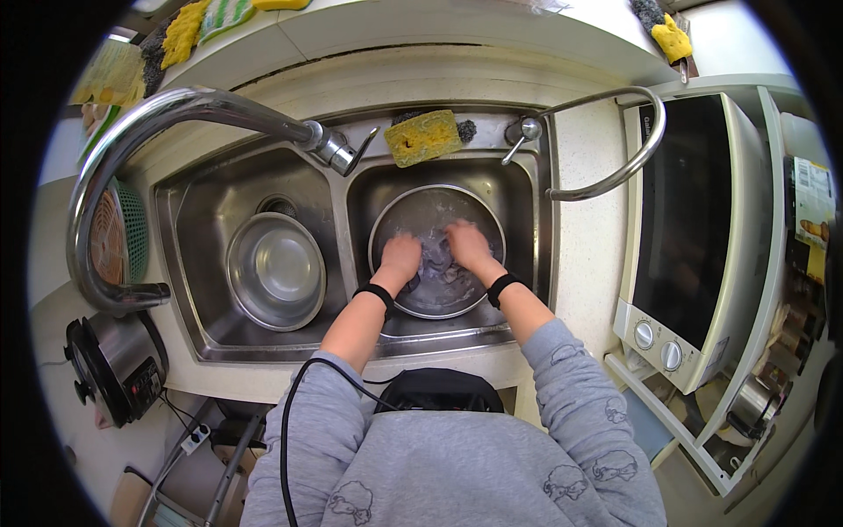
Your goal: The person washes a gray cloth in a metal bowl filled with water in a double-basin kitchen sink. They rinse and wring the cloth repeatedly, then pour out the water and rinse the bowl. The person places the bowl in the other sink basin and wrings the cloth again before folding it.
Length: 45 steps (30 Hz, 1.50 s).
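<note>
A round metal basin [438, 309] of cloudy water sits in the right bowl of the steel sink. Both my hands are inside it, slightly blurred. My left hand [402, 255] is closed on a wet greyish cloth [454, 273], with a dark fold showing below the fingers. Curled over the other side of the cloth is my right hand [469, 242], its fingertips partly hidden. Most of the cloth lies under the water, so its outline is unclear. Each wrist wears a black band.
Another metal bowl [276, 316] stands in the left sink bowl. Above arches a large chrome faucet [197, 102]; a smaller spout [642, 165] curves at right. Behind the basin lies a yellow sponge [423, 138]. A microwave [685, 217] flanks the right side, a black-and-steel cooker [118, 365] the left.
</note>
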{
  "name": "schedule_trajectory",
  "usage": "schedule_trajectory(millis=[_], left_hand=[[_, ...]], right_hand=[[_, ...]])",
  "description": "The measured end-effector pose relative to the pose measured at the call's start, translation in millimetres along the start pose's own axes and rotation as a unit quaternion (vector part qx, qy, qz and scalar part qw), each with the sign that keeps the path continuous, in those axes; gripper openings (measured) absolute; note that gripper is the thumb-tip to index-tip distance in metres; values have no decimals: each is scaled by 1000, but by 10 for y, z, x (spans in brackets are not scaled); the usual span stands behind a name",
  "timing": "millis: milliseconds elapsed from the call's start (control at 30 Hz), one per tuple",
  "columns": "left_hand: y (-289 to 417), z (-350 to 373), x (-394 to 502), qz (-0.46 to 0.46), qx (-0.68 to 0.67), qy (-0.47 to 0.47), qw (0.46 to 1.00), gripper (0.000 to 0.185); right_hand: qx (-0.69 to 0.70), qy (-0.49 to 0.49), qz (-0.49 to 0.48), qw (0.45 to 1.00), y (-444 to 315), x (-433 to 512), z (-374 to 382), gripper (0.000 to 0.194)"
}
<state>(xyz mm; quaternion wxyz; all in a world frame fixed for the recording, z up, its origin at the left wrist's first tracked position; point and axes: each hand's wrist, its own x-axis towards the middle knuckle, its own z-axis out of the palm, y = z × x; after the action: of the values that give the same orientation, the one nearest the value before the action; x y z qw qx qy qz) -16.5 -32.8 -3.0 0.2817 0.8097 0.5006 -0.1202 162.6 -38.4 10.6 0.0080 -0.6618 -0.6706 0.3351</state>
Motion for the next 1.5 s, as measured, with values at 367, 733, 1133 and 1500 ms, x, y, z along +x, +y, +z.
schedule_trajectory(millis=[367,733,1133,1500], left_hand=[[-283,-727,-322,-104,-802,113,577,17],[249,-1522,-808,79,-608,41,789,39],[507,-1788,-1154,153,-594,13,790,31],[628,-1847,-1264,91,-547,-35,831,22]], right_hand=[[449,-22,93,889,227,-575,-950,21],[486,-100,-6,868,-582,-1151,-1547,15],[262,-117,-139,948,-682,-1197,-1532,28],[406,-34,-135,903,-933,-1273,-1664,19]])
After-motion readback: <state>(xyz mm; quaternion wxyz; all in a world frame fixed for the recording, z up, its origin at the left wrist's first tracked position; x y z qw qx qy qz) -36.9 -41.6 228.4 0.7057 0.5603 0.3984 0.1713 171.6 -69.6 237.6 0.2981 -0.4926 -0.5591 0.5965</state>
